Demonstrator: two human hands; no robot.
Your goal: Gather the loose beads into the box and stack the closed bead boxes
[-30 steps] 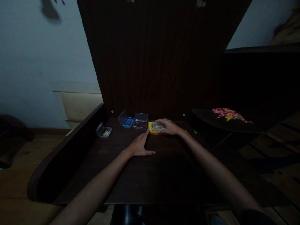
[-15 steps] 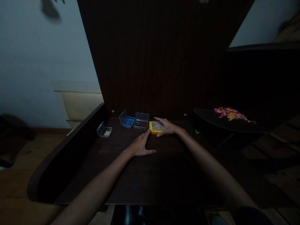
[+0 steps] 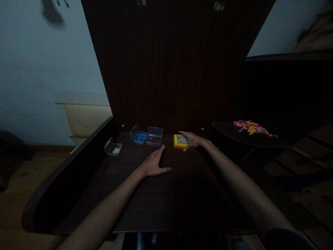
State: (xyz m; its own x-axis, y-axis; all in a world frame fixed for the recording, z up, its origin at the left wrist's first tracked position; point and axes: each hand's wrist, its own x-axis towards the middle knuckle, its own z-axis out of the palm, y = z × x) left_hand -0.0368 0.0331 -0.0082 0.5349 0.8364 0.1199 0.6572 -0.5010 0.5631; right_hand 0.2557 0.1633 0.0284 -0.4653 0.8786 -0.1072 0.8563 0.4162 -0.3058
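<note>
On the dark tabletop my left hand point(image 3: 153, 164) rests open, thumb stretched apart, holding nothing. My right hand point(image 3: 191, 139) reaches over the right part of a yellow box point(image 3: 177, 143), its thumb at the near side and fingers at the far side. A clear case with pale bits point(image 3: 182, 139) seems to lie on that box, partly covered by the hand. Left of it stand open clear cases: one with dark red pieces point(image 3: 154, 140), one with blue pieces point(image 3: 141, 138), and one with yellow and white pieces point(image 3: 116, 149).
A heap of pink, yellow and orange small pieces point(image 3: 251, 127) lies on a dark rounded shelf point(image 3: 270, 141) at the right. A tall dark panel point(image 3: 166, 69) closes the back of the table. A raised side board point(image 3: 70, 173) runs along the left edge.
The yellow box has slid right along the table with my right hand, away from the dark red case. My left hand has hardly moved. The whole view has shifted slightly.
</note>
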